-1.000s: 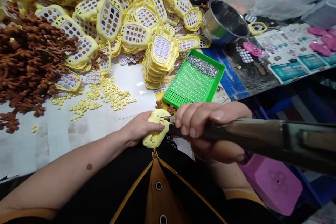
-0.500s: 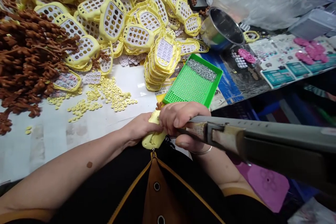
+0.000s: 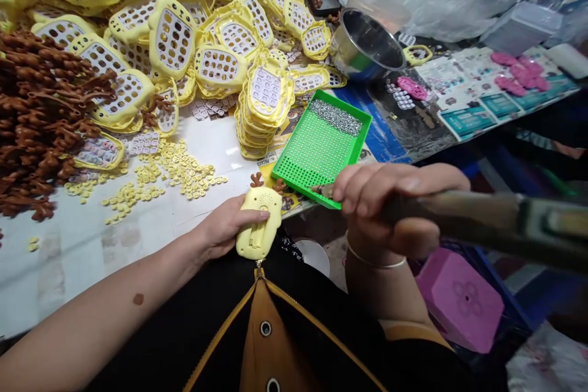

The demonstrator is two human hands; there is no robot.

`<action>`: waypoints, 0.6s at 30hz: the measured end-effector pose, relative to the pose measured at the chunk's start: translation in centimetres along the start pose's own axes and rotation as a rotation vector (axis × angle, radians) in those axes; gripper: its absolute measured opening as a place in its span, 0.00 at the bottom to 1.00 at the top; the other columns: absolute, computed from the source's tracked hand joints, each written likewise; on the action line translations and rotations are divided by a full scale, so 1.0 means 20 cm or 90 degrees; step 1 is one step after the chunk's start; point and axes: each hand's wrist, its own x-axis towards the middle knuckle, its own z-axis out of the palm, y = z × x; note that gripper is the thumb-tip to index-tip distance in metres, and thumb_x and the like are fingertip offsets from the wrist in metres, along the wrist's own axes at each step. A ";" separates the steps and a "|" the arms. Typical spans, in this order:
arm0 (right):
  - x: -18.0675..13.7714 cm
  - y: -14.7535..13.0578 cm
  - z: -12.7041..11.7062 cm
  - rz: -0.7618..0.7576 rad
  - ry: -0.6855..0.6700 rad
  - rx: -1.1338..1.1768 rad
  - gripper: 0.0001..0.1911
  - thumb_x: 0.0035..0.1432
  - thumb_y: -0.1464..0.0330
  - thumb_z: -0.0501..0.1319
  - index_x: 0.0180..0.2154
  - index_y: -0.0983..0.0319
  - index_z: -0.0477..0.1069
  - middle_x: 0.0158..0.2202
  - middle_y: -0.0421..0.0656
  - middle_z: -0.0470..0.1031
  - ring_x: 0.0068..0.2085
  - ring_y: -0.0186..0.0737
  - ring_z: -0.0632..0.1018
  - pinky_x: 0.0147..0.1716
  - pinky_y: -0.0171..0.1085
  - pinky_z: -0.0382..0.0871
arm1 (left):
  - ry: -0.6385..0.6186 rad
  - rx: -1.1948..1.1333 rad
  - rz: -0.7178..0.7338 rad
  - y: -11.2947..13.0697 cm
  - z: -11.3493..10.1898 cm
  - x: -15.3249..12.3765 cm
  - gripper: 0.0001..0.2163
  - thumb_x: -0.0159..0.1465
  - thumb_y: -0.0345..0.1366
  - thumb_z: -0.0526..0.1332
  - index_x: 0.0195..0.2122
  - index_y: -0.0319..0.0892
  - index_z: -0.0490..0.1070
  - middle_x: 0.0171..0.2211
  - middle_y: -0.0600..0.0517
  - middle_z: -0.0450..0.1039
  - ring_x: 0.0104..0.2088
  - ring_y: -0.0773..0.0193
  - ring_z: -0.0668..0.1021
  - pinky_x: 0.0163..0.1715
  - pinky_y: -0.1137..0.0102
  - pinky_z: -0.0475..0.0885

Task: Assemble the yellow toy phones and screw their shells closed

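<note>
My left hand (image 3: pixel 223 225) grips a pale yellow toy phone casing (image 3: pixel 260 201) close to my waist, thumb across its back. The casing's back shows screw holes, a battery recess and brown antlers (image 3: pixel 257 179) at the top. My right hand (image 3: pixel 383 199) is wrapped round a thick dark electric screwdriver (image 3: pixel 478 214), partly blurred, running off the right edge. Its narrow tip (image 3: pixel 325 190) is at the near edge of a green perforated tray (image 3: pixel 305 153); whether it touches is unclear. Small silvery screws (image 3: pixel 336 117) lie in the tray's far end.
Stacked yellow casings (image 3: pixel 264 101) stand behind the tray, with a larger heap (image 3: pixel 172 37) beyond. Brown antler pieces (image 3: pixel 46 110) are piled at left, near loose yellow buttons (image 3: pixel 179 168). A metal bowl (image 3: pixel 367 43) and pink parts (image 3: pixel 521 73) sit at right. Below is a pink stool (image 3: pixel 463 300).
My right hand and the screwdriver have moved away from the casing, rightward to the tray's near edge. The casing's back is now uncovered in my left hand. The view has shifted slightly.
</note>
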 end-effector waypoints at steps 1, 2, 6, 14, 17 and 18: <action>0.00 0.02 -0.05 -0.005 0.053 -0.037 0.10 0.54 0.62 0.65 0.40 0.56 0.74 0.17 0.32 0.65 0.16 0.31 0.68 0.18 0.34 0.70 | 0.001 -0.016 0.007 0.00 0.00 0.00 0.16 0.52 0.32 0.70 0.42 0.39 0.71 0.31 0.49 0.78 0.29 0.62 0.78 0.31 0.67 0.73; -0.01 0.04 -0.10 -0.012 0.098 -0.068 0.10 0.54 0.62 0.65 0.39 0.56 0.73 0.17 0.32 0.64 0.16 0.31 0.67 0.17 0.34 0.68 | 0.004 -0.029 0.015 0.01 -0.01 0.00 0.17 0.52 0.32 0.70 0.43 0.39 0.71 0.32 0.48 0.78 0.30 0.61 0.79 0.32 0.67 0.74; -0.05 0.15 -0.24 -0.002 0.159 -0.160 0.09 0.54 0.59 0.65 0.35 0.55 0.71 0.16 0.30 0.60 0.14 0.30 0.65 0.17 0.32 0.66 | 0.037 -0.049 0.025 0.02 0.00 0.00 0.20 0.52 0.32 0.69 0.46 0.40 0.69 0.35 0.46 0.79 0.33 0.58 0.80 0.36 0.65 0.75; -0.06 0.18 -0.27 0.028 0.155 -0.170 0.10 0.53 0.58 0.65 0.35 0.54 0.70 0.16 0.29 0.60 0.14 0.30 0.63 0.17 0.33 0.65 | 0.046 -0.055 0.026 0.02 0.02 0.00 0.21 0.54 0.33 0.69 0.49 0.41 0.68 0.36 0.47 0.80 0.35 0.56 0.81 0.38 0.65 0.75; -0.07 0.19 -0.27 0.031 0.149 -0.189 0.09 0.54 0.58 0.64 0.36 0.53 0.70 0.17 0.30 0.60 0.15 0.29 0.63 0.17 0.33 0.64 | 0.050 -0.064 0.032 0.02 0.01 0.00 0.22 0.54 0.33 0.68 0.50 0.41 0.67 0.37 0.46 0.80 0.36 0.55 0.81 0.38 0.63 0.76; -0.07 0.20 -0.27 0.029 0.146 -0.196 0.09 0.54 0.58 0.64 0.36 0.53 0.70 0.17 0.30 0.60 0.15 0.29 0.63 0.17 0.33 0.64 | 0.053 -0.071 0.036 0.02 0.01 0.00 0.23 0.55 0.33 0.68 0.51 0.41 0.67 0.37 0.46 0.80 0.36 0.55 0.81 0.38 0.63 0.76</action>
